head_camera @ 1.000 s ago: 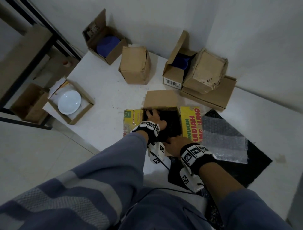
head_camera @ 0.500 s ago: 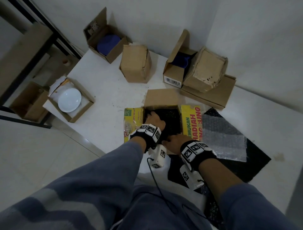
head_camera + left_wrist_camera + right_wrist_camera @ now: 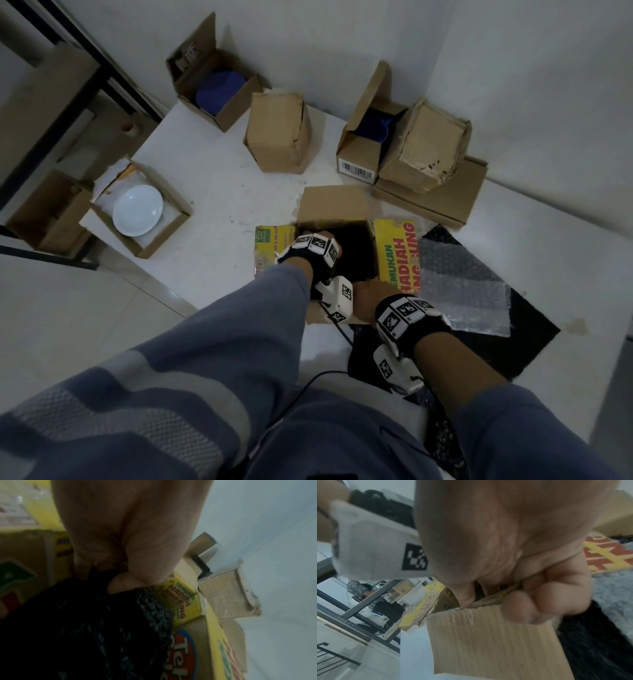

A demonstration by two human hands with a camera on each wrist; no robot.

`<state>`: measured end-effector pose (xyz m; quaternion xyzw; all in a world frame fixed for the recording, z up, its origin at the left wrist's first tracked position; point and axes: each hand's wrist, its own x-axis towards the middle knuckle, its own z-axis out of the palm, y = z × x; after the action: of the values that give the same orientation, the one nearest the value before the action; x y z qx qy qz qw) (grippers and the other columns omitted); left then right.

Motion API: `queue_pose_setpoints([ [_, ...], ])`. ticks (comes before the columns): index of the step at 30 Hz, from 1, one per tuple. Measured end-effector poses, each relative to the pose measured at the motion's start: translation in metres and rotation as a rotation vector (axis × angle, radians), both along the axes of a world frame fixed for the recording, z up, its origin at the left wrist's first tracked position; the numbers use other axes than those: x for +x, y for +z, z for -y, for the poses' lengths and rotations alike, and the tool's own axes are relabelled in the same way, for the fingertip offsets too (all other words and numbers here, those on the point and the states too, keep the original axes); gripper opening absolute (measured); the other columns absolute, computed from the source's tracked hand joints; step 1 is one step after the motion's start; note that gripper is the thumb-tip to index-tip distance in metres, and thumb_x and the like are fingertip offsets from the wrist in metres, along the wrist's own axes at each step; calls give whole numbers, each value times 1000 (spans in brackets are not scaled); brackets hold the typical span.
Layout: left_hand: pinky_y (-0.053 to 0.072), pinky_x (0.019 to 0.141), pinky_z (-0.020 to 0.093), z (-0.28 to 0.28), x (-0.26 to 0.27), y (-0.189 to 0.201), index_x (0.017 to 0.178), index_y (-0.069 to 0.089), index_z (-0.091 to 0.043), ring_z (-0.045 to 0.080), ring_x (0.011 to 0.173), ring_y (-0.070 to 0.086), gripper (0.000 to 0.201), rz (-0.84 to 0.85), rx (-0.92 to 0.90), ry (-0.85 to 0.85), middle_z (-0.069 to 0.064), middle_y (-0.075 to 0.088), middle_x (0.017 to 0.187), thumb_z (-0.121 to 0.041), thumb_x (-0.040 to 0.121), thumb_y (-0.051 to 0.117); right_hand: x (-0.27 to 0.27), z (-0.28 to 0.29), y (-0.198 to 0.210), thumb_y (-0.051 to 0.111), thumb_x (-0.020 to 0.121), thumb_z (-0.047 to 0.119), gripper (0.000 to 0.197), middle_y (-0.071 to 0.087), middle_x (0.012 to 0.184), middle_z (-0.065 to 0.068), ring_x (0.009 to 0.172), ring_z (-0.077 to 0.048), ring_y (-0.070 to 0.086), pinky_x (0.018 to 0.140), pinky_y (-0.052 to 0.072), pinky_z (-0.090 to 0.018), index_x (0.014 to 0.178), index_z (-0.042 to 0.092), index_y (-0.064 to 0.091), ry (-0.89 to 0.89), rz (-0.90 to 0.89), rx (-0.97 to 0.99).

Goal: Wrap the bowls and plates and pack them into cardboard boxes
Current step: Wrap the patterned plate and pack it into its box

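An open cardboard box (image 3: pixel 334 205) with yellow printed flaps stands at the table's middle, with a bundle in black bubble wrap (image 3: pixel 356 250) inside. My left hand (image 3: pixel 323 240) reaches down into the box. In the left wrist view its thumb (image 3: pixel 120 586) lies on the black bundle (image 3: pixel 85 628) and the fingers tuck down beside it, gripping it. My right hand (image 3: pixel 366 294) is at the near side of the box. There its curled fingers (image 3: pixel 539 601) pinch the edge of the near flap (image 3: pixel 488 642). What the bundle holds is hidden.
A white plate (image 3: pixel 137 209) lies in an open box at the table's left edge. Two open boxes with blue dishes (image 3: pixel 219 89) (image 3: pixel 371 126), two closed boxes (image 3: pixel 278 132) (image 3: pixel 424 144) and a flat carton (image 3: pixel 445 202) stand at the back. Clear bubble wrap (image 3: pixel 462 287) lies on a black sheet (image 3: pixel 496 342) to the right.
My left hand has dipped deeper into the box, so its fingers are now hidden under the wristband. The right hand stays on the near flap.
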<state>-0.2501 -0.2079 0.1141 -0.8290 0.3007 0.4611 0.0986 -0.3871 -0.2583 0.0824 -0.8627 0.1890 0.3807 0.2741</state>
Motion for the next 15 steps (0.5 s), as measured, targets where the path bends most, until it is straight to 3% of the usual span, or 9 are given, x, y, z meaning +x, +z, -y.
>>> queue_pose_setpoints([
  [2,54,76,41,-7,8,-10,70,43,-12,23,69,46,30,58,-50,-33,11,46,77,1,97,44,0,-1,1,35,102,50,48,64,116,-15,99,-33,60,76,42,-33,119,14,61,-51,8,14],
  [3,52,86,40,-6,9,-10,70,43,-11,23,70,47,30,79,-117,37,10,49,81,0,98,44,2,-2,3,36,101,52,49,63,112,-14,96,-32,59,74,43,-34,117,13,60,-80,3,7],
  [4,50,87,38,-7,10,-8,73,46,-10,21,69,48,28,120,-169,64,10,50,82,-3,100,44,2,-2,7,40,100,52,47,62,108,-14,94,-31,59,74,45,-35,115,12,60,-94,9,-23],
  [6,48,85,39,-9,11,-12,96,57,-1,30,87,58,13,163,-240,91,17,58,99,-4,99,45,4,-4,17,48,98,44,37,61,104,-12,93,-31,61,74,50,-37,111,11,59,-78,67,-129],
  [7,49,90,43,-12,9,-13,114,58,0,35,103,58,21,174,-279,69,20,57,116,-4,97,47,8,-3,21,52,97,37,29,61,102,-12,94,-32,63,73,50,-38,108,11,59,-50,126,-202],
  [10,45,103,48,-23,-3,-18,143,44,-9,38,124,49,50,111,-345,-59,17,41,142,-6,94,51,22,4,31,55,94,23,20,59,104,-11,96,-34,64,71,47,-39,109,10,57,16,268,-339],
  [12,45,103,49,-30,-9,-25,150,31,-12,36,133,42,62,81,-304,-189,15,32,151,-11,93,54,32,8,33,56,94,25,35,57,118,-12,103,-33,61,77,48,-41,124,7,52,55,214,-367],
  [15,40,110,48,-32,-7,-34,156,15,-12,35,143,31,73,75,-178,-313,15,17,161,-14,94,54,43,14,31,55,97,31,45,53,127,-14,112,-31,57,85,47,-40,133,4,46,108,84,-378],
])
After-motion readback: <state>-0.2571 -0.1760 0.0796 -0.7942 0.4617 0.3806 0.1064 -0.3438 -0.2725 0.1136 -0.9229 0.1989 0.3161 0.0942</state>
